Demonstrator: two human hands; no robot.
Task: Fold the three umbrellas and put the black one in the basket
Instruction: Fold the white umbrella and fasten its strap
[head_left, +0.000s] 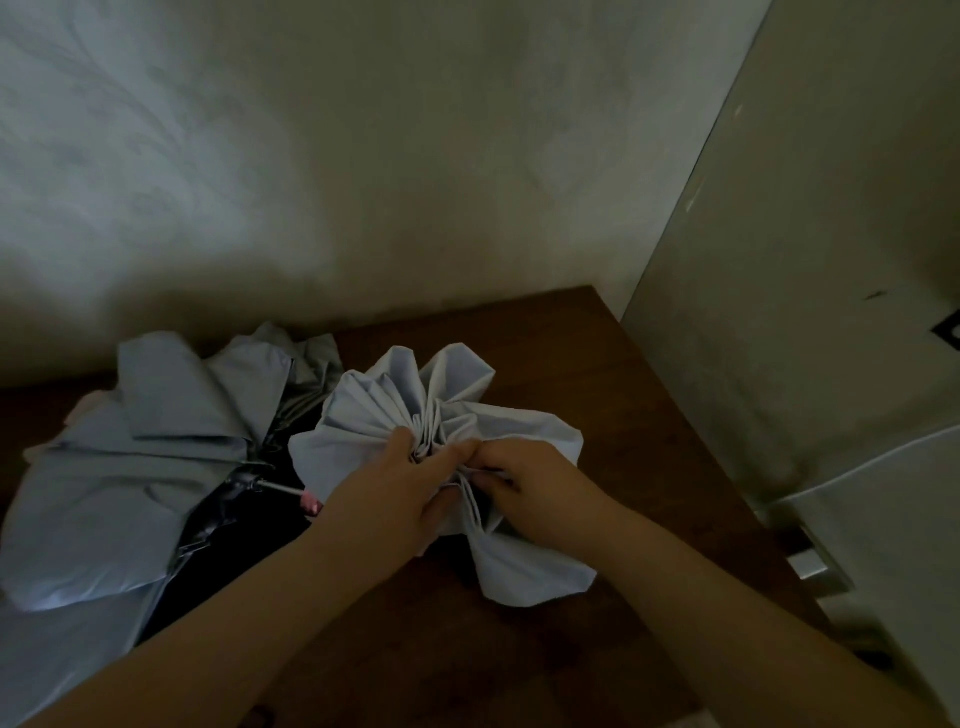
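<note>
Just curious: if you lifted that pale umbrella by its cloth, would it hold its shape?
Probably not. The pale umbrella looks floppy: its cloth bunches into pleats where the left hand and right hand gather it. Its loose panels would likely droop.

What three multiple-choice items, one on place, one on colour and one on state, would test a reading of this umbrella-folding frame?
1. Where does the blue-grey umbrella lie relative to the pale umbrella being handled?
A. To its left
B. To its right
C. On top of it

2. What colour is the table?
A. White
B. Brown
C. Green

3. What are the left hand and right hand doing?
A. Hanging idle
B. Resting flat on the table
C. Both gripping gathered folds of the pale umbrella

Answers:
1 A, since its loose canopy spreads over the table's left side.
2 B, since the bare wooden top shows dark brown.
3 C, since the fingers of both hands curl into the bunched fabric at the middle.
</note>
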